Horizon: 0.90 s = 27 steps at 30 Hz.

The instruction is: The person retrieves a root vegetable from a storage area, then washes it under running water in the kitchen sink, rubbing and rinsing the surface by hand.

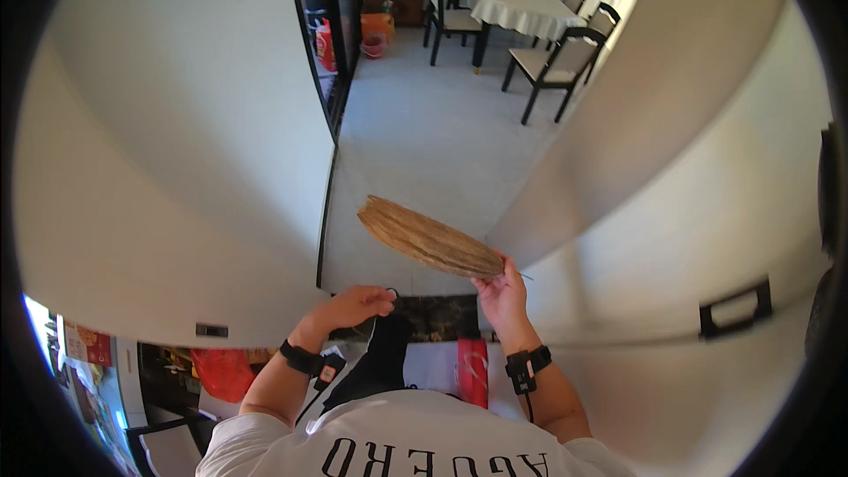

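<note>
My right hand (501,288) grips one end of a long brown dried gourd (430,238), which looks like a loofah with ribbed, wrinkled skin. A thin stem sticks out past my fingers on the right. The gourd's ragged far end points up and to the left, over the floor. To the left and lower, my left hand (364,305) is apart from the gourd, with its fingers bent inward. A thin dark loop (393,293) shows at its fingertips; whether the fingers pinch it is unclear. Both wrists wear black straps with small devices.
A dark marble threshold strip (437,318) crosses the floor before me, between a white wall (199,146) and a white door (636,265) with a black handle. Chairs surround a cloth-covered table (517,3) beyond. A red bag (222,371) sits on a shelf lower left.
</note>
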Motion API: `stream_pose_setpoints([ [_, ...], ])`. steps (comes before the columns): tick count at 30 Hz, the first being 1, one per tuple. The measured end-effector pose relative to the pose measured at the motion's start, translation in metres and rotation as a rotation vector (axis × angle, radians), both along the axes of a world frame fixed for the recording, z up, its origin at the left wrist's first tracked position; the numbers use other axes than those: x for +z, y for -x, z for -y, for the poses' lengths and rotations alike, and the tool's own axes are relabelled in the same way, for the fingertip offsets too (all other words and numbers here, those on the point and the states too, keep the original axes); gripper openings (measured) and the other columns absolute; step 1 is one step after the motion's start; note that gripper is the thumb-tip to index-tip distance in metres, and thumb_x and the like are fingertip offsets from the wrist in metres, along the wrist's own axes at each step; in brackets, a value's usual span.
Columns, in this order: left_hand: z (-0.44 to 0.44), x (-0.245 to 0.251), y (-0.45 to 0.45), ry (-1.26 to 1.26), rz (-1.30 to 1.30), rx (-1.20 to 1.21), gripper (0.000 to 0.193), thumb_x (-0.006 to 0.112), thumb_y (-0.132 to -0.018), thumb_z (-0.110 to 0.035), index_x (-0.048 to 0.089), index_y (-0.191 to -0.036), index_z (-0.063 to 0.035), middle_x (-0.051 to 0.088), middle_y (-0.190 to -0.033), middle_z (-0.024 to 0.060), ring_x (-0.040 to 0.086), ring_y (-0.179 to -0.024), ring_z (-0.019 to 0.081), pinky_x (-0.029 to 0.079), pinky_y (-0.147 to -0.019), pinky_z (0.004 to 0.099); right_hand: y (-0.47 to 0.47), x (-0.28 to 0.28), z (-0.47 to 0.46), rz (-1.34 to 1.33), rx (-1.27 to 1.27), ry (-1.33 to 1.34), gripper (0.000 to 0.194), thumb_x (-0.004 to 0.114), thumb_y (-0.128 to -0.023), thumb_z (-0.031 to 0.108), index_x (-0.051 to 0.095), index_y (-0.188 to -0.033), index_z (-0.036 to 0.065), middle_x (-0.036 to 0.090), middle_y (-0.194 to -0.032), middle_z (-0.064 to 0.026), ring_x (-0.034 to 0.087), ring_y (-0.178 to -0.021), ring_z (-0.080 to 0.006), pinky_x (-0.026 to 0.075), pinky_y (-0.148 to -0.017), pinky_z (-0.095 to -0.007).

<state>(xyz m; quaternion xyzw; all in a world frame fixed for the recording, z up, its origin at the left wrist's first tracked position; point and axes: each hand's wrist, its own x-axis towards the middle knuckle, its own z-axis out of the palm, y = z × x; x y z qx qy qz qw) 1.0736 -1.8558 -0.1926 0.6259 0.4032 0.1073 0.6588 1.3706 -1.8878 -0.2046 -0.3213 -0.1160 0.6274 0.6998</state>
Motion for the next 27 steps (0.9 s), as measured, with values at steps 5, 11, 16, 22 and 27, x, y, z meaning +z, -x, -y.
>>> stream_pose_setpoints([
  [5,-0.102,-0.01,0.032,0.096,-0.042,0.191,0.034,0.056,-0.092,-0.02,0.055,-0.117,0.0011,0.064,-0.102,0.0085,0.059,-0.094,0.0157,0.046,-0.086,0.0286,-0.002,-0.011,-0.124,-0.054,0.004,0.063,0.033,0.045,-0.096,0.035,0.055,-0.108,0.007,0.06,-0.107,-0.0079,0.06,-0.094,-0.0228,0.054,-0.075,-0.0365],
  [11,-0.254,0.026,0.021,0.02,-0.036,0.152,0.033,0.054,-0.092,-0.022,0.056,-0.115,0.0023,0.066,-0.099,0.0095,0.062,-0.092,0.0163,0.047,-0.083,0.0283,-0.018,-0.001,-0.241,-0.007,-0.023,0.103,0.033,0.042,-0.097,0.034,0.055,-0.108,0.006,0.059,-0.109,-0.0097,0.06,-0.094,-0.0226,0.054,-0.075,-0.0373],
  [16,-0.38,0.037,0.01,-0.031,-0.107,0.151,0.032,0.054,-0.092,-0.02,0.056,-0.114,0.0033,0.066,-0.099,0.0102,0.062,-0.093,0.0154,0.047,-0.083,0.0273,-0.031,-0.005,-0.344,-0.039,-0.065,0.08,0.034,0.041,-0.097,0.033,0.055,-0.109,0.004,0.06,-0.106,-0.0109,0.06,-0.092,-0.0233,0.054,-0.075,-0.0373],
  [22,-0.53,0.054,-0.011,-0.077,-0.109,0.262,0.029,0.052,-0.093,-0.016,0.057,-0.114,0.0025,0.065,-0.102,0.0102,0.063,-0.096,0.018,0.048,-0.083,0.0294,-0.076,-0.023,-0.493,-0.038,-0.079,0.074,0.035,0.042,-0.097,0.033,0.054,-0.11,0.003,0.059,-0.108,-0.0117,0.061,-0.09,-0.024,0.055,-0.073,-0.0371],
  [27,-0.636,0.068,0.014,-0.046,-0.067,0.445,0.028,0.052,-0.092,-0.015,0.057,-0.113,0.003,0.066,-0.1,0.0116,0.064,-0.093,0.0196,0.05,-0.082,0.0299,-0.072,-0.013,-0.659,-0.085,-0.006,0.017,0.033,0.043,-0.097,0.031,0.055,-0.109,0.003,0.059,-0.107,-0.0114,0.062,-0.088,-0.0245,0.056,-0.072,-0.0371],
])
